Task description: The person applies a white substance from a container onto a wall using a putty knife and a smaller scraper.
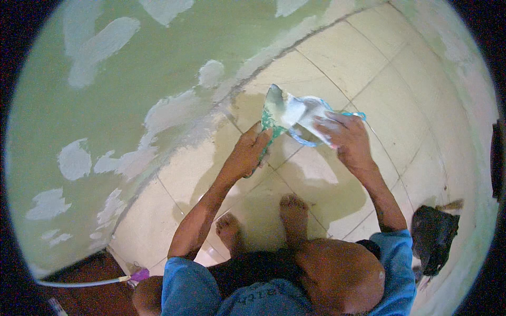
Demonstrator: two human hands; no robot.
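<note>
In the middle of the frame, the left hand (250, 150) curls around the lower part of a flat, green-and-grey tool smeared with white (268, 113), its thumb lying along the near face and the blade tilted up. Just to the right, the right hand (348, 139) pinches a flat, broad blade coated in white (316, 116), with fingers laid over its upper face; the thumb is too hidden to make out. A lump of thick white paste (293, 111) lies where the two tools meet.

Below them shows a round, blue-rimmed container (304, 141), partly covered by the right tool; how much it holds cannot be told. It appears to sit on the cream tiled floor (379, 58), ahead of the two bare feet.

Across the upper left stretches a green wall (158, 58) dotted with pale, dried-looking patches (174, 116). A crumpled black bag (435, 237) lies at the lower right.

The step in hand looks like working the paste from one blade to the other, scraping or gathering it. The next move seems to call for a steady left tool, a shallow angle on the right blade, and both kept over the container so drips fall inside.
</note>
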